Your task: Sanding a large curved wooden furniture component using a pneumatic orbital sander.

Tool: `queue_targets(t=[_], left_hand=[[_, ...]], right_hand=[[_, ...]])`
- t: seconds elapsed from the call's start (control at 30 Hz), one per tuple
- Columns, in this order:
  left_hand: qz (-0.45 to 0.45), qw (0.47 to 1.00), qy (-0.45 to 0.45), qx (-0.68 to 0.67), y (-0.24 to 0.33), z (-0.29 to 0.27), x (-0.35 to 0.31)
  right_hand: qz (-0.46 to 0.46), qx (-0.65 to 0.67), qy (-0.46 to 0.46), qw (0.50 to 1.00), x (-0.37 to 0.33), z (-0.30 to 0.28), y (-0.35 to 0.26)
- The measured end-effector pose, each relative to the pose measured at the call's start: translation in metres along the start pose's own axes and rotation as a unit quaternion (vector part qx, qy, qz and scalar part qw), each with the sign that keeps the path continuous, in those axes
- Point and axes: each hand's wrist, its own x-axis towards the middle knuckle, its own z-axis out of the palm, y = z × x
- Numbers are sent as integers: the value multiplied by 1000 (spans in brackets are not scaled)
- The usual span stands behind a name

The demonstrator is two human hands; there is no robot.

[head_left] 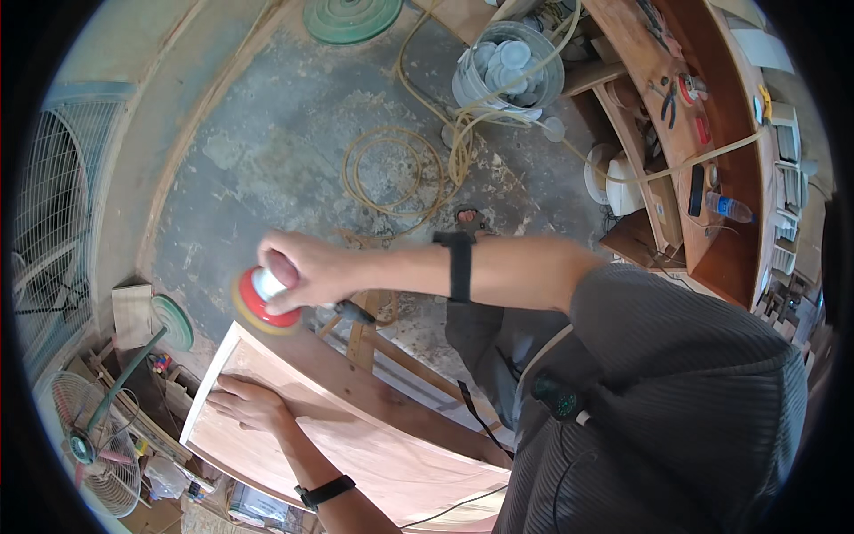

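Note:
My right hand (pixel 307 271) is wrapped round a palm disc sander (pixel 258 310) with a silver body, a red skirt and a yellowish pad. The sander is tilted at the far corner of a wooden panel (pixel 356 436), by its brown side edge (pixel 391 400). Slight blur softens the sander, and whether its pad touches the wood I cannot tell. My left hand (pixel 252 402) lies flat on the panel's pale face, fingers spread toward the white end edge. Both wrists wear black bands.
Beneath the panel stands a wooden support (pixel 360 343). A coiled hose (pixel 391 169) lies on the concrete floor near a bucket of discs (pixel 507 71). Right, a bench (pixel 658 53) carries pliers and a bottle (pixel 729 207). A standing fan (pixel 84 445) is lower left.

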Motion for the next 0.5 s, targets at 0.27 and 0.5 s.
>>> queue_targets(t=[0.27,0.5], left_hand=[[-12,1000,-3,9,-2,-2,1],[18,1000,15,-1,-10,10,10]], right_hand=[[-169,-70,26,983,-18,20,-26],[-18,-21,-3,1000,-2,-5,10]])
